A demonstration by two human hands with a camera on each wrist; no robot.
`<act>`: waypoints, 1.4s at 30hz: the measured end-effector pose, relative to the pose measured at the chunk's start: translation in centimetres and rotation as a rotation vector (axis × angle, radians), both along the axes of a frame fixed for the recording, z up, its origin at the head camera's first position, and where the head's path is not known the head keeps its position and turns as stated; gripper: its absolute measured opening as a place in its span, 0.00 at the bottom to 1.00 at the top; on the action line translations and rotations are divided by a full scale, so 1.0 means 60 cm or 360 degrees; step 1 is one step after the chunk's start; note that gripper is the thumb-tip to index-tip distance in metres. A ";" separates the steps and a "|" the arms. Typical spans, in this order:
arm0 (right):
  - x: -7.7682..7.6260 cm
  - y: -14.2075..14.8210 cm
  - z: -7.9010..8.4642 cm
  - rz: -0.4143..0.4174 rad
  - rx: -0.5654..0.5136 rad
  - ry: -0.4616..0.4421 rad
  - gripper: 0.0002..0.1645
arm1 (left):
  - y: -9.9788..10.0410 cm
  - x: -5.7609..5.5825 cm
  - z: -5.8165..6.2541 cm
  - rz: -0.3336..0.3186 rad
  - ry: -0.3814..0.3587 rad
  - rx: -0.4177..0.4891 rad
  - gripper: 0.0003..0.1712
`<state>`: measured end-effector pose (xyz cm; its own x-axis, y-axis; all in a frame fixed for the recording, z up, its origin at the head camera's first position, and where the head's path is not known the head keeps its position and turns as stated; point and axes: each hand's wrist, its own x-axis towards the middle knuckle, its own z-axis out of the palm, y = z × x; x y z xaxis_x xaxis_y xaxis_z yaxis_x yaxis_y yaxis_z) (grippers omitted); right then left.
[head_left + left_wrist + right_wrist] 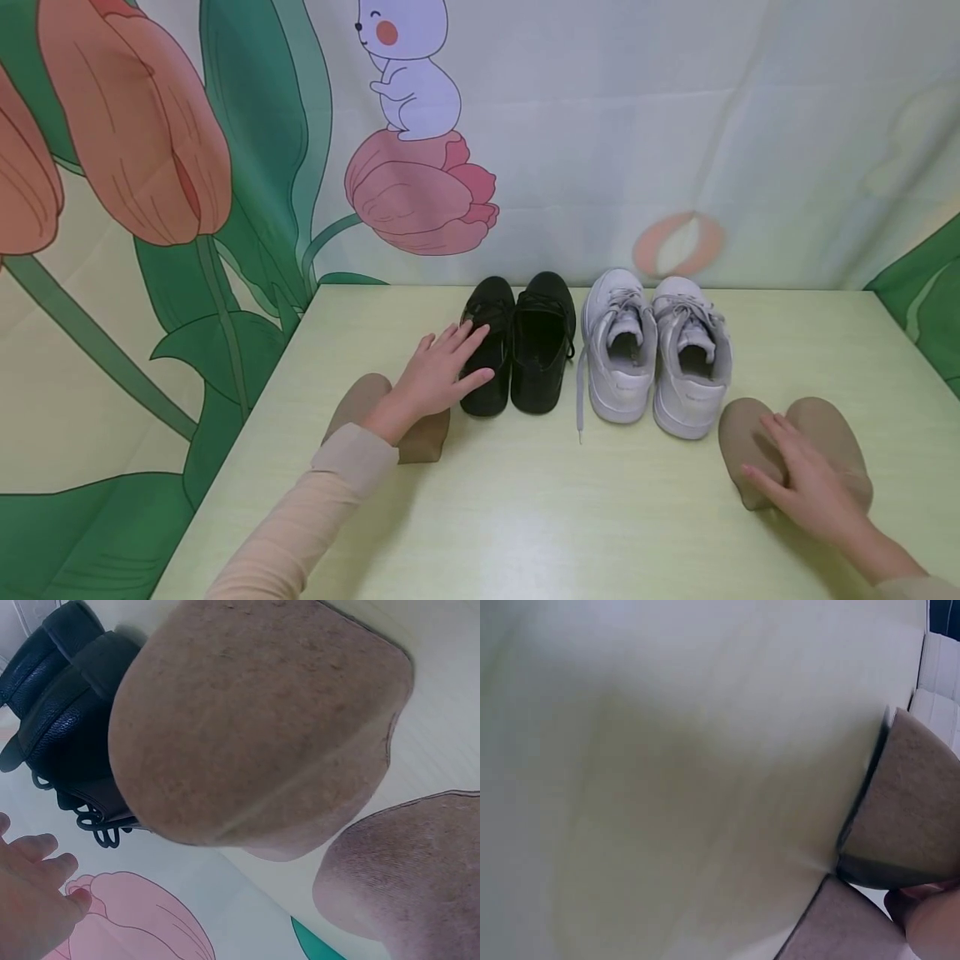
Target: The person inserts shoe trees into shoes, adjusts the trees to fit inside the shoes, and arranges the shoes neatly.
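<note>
My left hand (438, 375), fingers spread, reaches over the left one of two black shoes (543, 342); its fingertips overlap that shoe in the head view. Beneath my left wrist lies a pair of brown slippers (358, 402), partly hidden by the wrist and sleeve; their suede-like surface (255, 727) fills much of the left wrist view. At the right, my right hand (810, 483) lies over a second pair of taupe slippers (828, 429). Its thumb points left across one slipper and its fingers extend over the middle of the pair. One slipper (907, 810) shows close up in the right wrist view.
White lace-up sneakers (618, 375) stand between the black shoes and the right-hand slippers, one lace (580, 408) trailing on the table. The pale table (555, 517) ends at a printed cloth backdrop (570, 150) with tulips and a cartoon animal.
</note>
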<state>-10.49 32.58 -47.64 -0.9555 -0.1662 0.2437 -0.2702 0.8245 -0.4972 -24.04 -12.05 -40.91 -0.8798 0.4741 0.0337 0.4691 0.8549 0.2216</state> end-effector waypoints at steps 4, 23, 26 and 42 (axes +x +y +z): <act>0.001 -0.003 -0.006 -0.0011 -0.0026 0.0027 0.44 | 0.003 0.000 0.000 -0.0015 0.0008 0.0002 0.39; 0.002 -0.003 -0.010 -0.0049 -0.0100 -0.0010 0.52 | 0.010 -0.001 -0.004 -0.0044 -0.0004 0.0008 0.39; 0.003 -0.002 -0.012 -0.0051 -0.0119 -0.0039 0.54 | 0.012 -0.001 -0.004 -0.0050 -0.0004 -0.0001 0.39; 0.006 0.007 -0.016 0.0023 -0.0162 -0.0154 0.65 | 0.034 -0.002 -0.001 -0.0095 -0.0005 0.0065 0.38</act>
<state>-10.10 32.99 -48.60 -0.9731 -0.1590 0.1666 -0.2282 0.7647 -0.6026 -24.15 -10.00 -40.99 -0.8502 0.5239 0.0516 0.5182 0.8157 0.2571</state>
